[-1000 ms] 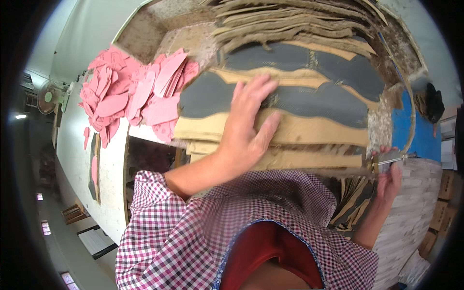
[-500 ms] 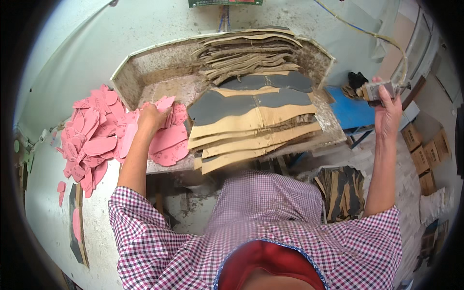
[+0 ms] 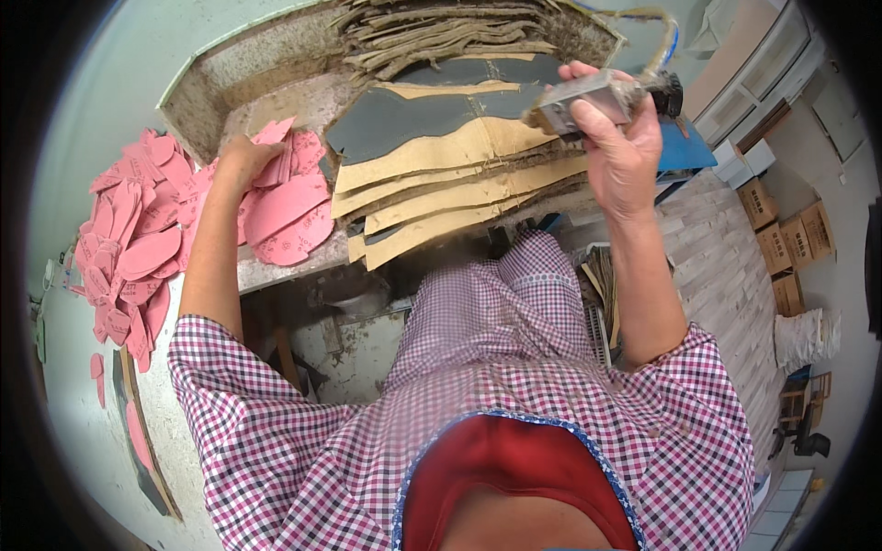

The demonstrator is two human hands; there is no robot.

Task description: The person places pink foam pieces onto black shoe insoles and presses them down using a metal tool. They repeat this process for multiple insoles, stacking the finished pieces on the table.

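Note:
My left hand grips a few pink insole-shaped pieces at the edge of the bench. More pink pieces lie beside and below it, and a large loose pile spreads to its left. Raised over the right end of a layered stack of tan and dark grey sheets, my right hand is closed round a boxy metal tool. A hose runs from the tool, and its left tip is crusted and brownish. The sheets are fanned, their near edges overhanging the bench front.
A stained, low-walled tray surrounds the stack, with several rough sheets piled at its back. A blue table stands right of it. Cardboard boxes sit on the floor at far right. A dark strip lies on the left surface.
My right hand has swung left with the metal tool, from beside the blue table to over the stack's right end. My left hand still holds pink pieces. The whole view has shifted.

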